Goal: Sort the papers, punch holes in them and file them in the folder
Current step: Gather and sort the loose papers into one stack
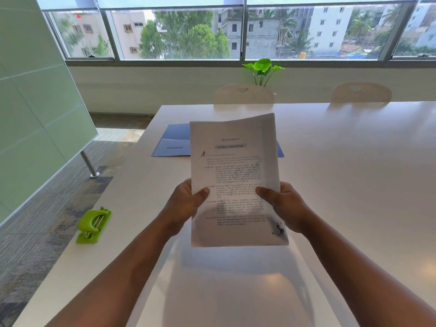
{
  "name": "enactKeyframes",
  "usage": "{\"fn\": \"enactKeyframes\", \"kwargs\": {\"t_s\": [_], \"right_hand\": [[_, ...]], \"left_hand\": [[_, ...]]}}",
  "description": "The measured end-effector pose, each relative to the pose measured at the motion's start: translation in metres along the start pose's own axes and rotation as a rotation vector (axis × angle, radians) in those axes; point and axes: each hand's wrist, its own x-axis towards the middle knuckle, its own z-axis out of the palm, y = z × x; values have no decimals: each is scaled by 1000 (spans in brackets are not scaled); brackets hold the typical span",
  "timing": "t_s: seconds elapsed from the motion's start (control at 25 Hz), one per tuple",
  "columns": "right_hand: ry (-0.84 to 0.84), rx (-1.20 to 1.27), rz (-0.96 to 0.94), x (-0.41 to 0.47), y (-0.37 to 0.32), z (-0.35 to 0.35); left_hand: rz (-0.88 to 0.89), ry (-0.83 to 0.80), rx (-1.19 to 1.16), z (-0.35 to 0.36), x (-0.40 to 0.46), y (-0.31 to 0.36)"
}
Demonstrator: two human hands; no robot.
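A stack of printed papers (236,161) is held upright above the white table (342,185), its top page showing text and small dark drawings. My left hand (186,204) grips the stack's left edge, thumb on the front. My right hand (283,206) grips the right edge the same way. Behind the papers a blue folder (173,140) lies open and flat on the table, mostly hidden by the stack. A green hole punch (94,225) sits at the table's left edge, apart from both hands.
Two white chairs (244,94) (361,92) stand at the table's far side, with a green plant (263,69) behind them under the window. A green glass partition (35,114) stands to the left over carpeted floor.
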Motion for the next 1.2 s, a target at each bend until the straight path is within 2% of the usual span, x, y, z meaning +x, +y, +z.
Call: {"fn": "enactKeyframes", "kwargs": {"t_s": [0.08, 0.12, 0.16, 0.32, 0.4, 0.44, 0.6, 0.72, 0.8, 1.0, 1.2], "right_hand": [[-8, -15, 56, -3, -1, -4], [-33, -34, 79, -4, -2, -7], [-67, -60, 98, -5, -3, -9], [-181, -263, 130, -2, -7, -13], [-232, -339, 121, -1, -10, -12], [-257, -359, 118, -1, -13, -11], [-311, -432, 121, -1, -23, -11], [-349, -473, 132, -1, -25, -15], [-353, -498, 148, 2, -26, -17], [-289, -585, 102, 7, -35, -17], [-55, -379, 34, 8, -38, -40]], "left_hand": [[-36, -26, -114, -5, 2, 6], [-9, 11, -149, -8, 3, 11], [55, 80, -69, -11, 6, 15], [292, 243, 1041, -21, 25, 42], [324, 224, 1234, -16, 30, 64], [305, 159, 1201, -15, 32, 74], [133, -148, 748, -31, 42, 88], [12, -305, 563, -44, 42, 87], [-5, -357, 520, -47, 40, 86], [9, -277, 535, -48, 39, 75], [34, -94, 379, -67, 33, 63]]}}
